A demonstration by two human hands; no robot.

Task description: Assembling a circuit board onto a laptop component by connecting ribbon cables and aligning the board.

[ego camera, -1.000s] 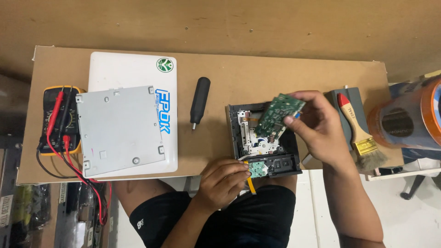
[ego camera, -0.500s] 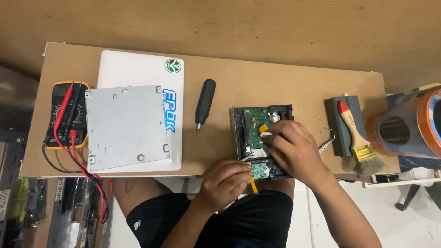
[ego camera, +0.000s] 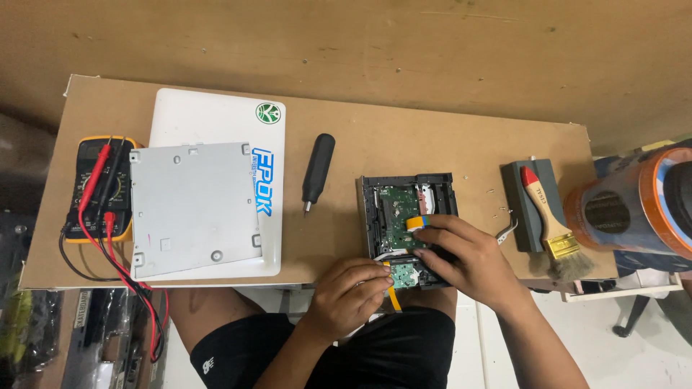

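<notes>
Optical drive (ego camera: 408,229), black and with its cover off, sits at the near edge of the wooden board, its green circuit board (ego camera: 395,216) seated inside. My right hand (ego camera: 472,263) presses fingertips on the orange ribbon cable at the board, and my left hand (ego camera: 351,295) pinches the small front board at the drive's near edge. Left of the drive lie a black screwdriver (ego camera: 317,173), the grey metal cover (ego camera: 193,209) on a white laptop (ego camera: 216,122) and a multimeter (ego camera: 97,189); right of it, a paintbrush (ego camera: 549,216); reassembly looks partway, cover not yet on.

Green circuit board (ego camera: 396,209), black screwdriver (ego camera: 317,171), red-tipped brush (ego camera: 546,213)
</notes>
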